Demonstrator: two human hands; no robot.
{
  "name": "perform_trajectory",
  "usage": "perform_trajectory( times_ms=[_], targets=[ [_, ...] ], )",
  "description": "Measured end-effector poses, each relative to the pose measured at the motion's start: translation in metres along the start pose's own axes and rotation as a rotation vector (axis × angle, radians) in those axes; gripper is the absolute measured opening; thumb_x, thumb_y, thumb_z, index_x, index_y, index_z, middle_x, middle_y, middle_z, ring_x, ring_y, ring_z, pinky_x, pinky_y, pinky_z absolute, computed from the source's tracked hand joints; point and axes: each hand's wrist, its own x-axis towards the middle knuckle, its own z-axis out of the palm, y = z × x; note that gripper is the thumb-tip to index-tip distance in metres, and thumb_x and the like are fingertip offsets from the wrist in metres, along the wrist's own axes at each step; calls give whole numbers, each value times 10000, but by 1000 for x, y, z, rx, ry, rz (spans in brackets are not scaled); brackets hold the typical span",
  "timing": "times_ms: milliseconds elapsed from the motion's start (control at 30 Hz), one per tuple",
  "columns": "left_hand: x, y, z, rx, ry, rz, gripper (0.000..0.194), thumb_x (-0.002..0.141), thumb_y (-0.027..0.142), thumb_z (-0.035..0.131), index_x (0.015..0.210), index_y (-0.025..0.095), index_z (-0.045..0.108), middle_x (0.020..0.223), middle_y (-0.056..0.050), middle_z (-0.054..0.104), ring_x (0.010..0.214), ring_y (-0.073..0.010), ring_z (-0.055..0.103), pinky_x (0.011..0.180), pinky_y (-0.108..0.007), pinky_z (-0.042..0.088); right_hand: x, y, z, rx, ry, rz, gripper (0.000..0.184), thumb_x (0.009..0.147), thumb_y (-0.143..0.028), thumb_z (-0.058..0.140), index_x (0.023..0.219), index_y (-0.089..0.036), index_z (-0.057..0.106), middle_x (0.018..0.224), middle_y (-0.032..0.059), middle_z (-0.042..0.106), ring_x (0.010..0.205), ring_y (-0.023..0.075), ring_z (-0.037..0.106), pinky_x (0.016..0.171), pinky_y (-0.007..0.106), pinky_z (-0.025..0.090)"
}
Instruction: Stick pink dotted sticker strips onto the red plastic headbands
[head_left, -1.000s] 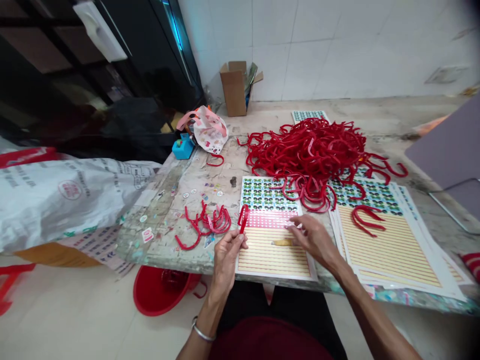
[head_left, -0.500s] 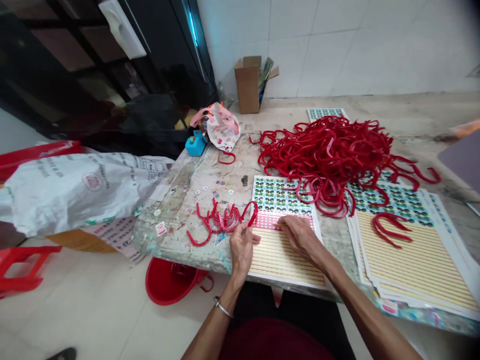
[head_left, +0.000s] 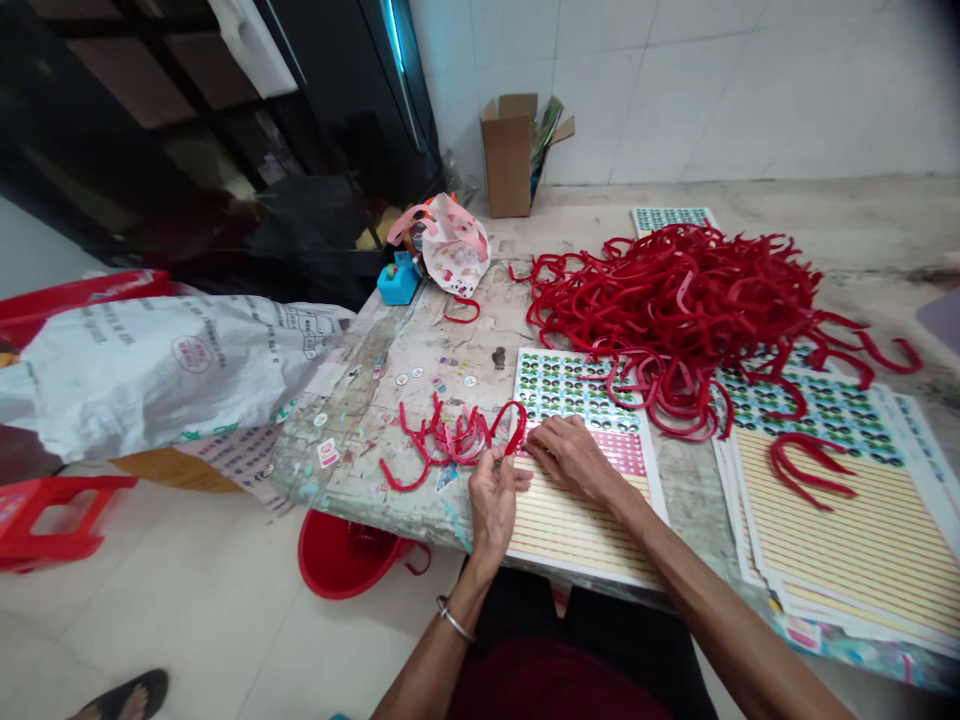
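Red plastic U-strips (head_left: 442, 442), loose heap, lower centre. Your left hand (head_left: 493, 520): fingers pinched narrow on one strip (head_left: 519, 432), its long axis rising up-frame. Your right hand (head_left: 571, 458): just beside it, on the sticker sheet (head_left: 577, 385); fingers bunched, grip unclear.

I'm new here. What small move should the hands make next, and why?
Probably lift the red plastic band clear of the small pile with the left hand: its end sits by those fingers, while the right hand rests on the striped sheet.
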Motion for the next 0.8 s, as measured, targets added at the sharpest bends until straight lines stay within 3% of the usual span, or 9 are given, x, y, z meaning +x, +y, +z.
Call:
perform_trajectory(
  times_ms=[800],
  targets=[
    [0, -6, -1, 9, -14, 39, 217, 840, 303, 514, 973, 135, 548, 706, -21, 629, 638, -168, 672, 636, -306, 574, -2, 4, 7, 27, 66, 0, 124, 907, -202, 455, 821, -181, 541, 808, 63, 594, 786, 200, 503, 740, 330, 290]
  ],
)
